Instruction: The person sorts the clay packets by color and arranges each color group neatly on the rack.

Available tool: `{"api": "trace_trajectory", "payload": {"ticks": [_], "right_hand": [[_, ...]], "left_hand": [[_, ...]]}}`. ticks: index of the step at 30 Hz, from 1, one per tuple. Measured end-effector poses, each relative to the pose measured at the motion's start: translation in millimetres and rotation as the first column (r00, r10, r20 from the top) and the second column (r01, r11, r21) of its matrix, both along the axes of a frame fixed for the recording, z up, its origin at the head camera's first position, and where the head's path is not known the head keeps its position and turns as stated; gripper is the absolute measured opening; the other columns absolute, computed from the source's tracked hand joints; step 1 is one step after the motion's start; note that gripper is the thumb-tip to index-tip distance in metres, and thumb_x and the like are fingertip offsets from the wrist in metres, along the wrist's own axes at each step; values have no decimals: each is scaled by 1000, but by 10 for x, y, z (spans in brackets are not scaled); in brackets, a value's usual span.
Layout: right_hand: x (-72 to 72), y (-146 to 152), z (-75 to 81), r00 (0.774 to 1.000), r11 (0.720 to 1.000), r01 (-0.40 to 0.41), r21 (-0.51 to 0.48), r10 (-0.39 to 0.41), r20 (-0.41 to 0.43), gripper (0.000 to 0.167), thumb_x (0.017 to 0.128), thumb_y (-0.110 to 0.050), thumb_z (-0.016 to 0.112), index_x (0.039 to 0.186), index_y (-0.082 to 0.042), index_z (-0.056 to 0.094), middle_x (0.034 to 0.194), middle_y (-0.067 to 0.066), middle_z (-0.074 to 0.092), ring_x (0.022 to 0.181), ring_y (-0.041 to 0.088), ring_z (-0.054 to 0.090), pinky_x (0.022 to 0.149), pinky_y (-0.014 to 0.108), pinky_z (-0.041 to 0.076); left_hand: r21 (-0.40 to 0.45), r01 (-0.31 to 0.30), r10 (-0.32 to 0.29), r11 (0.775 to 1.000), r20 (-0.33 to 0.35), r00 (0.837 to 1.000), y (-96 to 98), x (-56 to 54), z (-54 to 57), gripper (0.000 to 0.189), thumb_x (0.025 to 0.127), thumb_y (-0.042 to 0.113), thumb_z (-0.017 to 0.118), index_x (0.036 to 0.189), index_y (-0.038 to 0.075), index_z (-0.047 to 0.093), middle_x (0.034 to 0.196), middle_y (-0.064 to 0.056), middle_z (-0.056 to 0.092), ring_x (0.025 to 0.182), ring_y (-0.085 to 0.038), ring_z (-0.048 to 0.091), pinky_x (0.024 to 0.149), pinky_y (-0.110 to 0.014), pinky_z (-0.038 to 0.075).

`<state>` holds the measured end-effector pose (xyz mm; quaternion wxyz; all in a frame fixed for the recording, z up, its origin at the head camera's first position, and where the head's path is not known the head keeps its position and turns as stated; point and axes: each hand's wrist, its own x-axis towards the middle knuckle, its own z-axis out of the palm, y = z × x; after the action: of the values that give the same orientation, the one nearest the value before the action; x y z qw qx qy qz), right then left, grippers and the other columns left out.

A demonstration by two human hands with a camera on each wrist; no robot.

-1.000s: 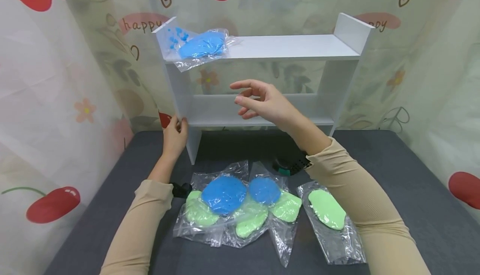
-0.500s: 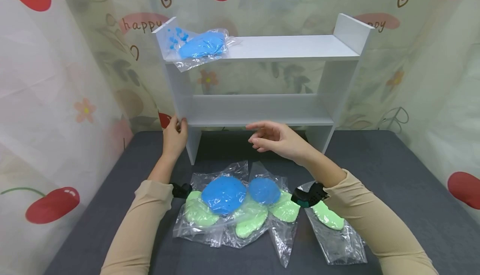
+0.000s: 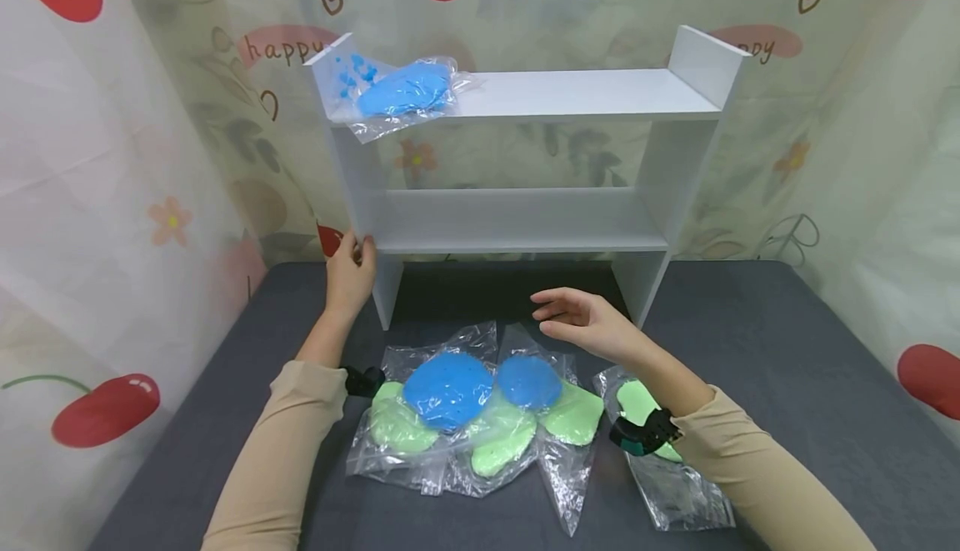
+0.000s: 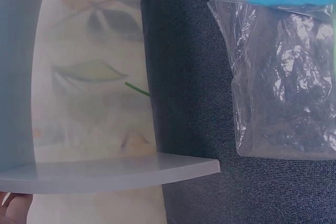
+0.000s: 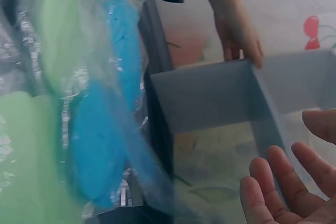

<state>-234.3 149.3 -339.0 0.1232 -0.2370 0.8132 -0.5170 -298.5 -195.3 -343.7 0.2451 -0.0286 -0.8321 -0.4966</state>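
A white shelf (image 3: 517,222) with two boards stands at the back of the table. My left hand (image 3: 349,276) grips the edge of its left side panel (image 3: 387,291), near the lower board. In the right wrist view that left hand (image 5: 239,32) has its fingers at the panel's edge. My right hand (image 3: 588,322) hovers in front of the shelf with loosely bent fingers and holds nothing. Below it lie bags of blue soft material (image 3: 448,391) and pale green soft material (image 3: 576,414), all in clear plastic. Another blue bag (image 3: 408,91) lies on the top board's left end.
A separate green bag (image 3: 639,401) lies at the right, partly covered by my right wrist's black band (image 3: 647,433). The dark grey table (image 3: 765,351) meets printed cloth walls (image 3: 120,226). A thin cable (image 3: 791,234) shows at the right rear.
My right hand has come down from in front of the shelf's middle to low over the table, moving toward me and a little right. The left hand has stayed on the panel.
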Motion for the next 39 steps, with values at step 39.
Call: {"api": "trace_trajectory", "payload": {"ticks": [39], "right_hand": [[22, 189, -680, 983, 992, 21, 125, -44, 180, 62, 88, -26, 65, 139, -1, 39, 129, 26, 47, 116, 38, 53, 87, 42, 49]], "left_hand": [[22, 9, -9, 1000, 6, 1000, -3, -6, -12, 42, 99, 19, 42, 139, 7, 43, 139, -18, 48, 121, -38, 53, 92, -50, 48]]}}
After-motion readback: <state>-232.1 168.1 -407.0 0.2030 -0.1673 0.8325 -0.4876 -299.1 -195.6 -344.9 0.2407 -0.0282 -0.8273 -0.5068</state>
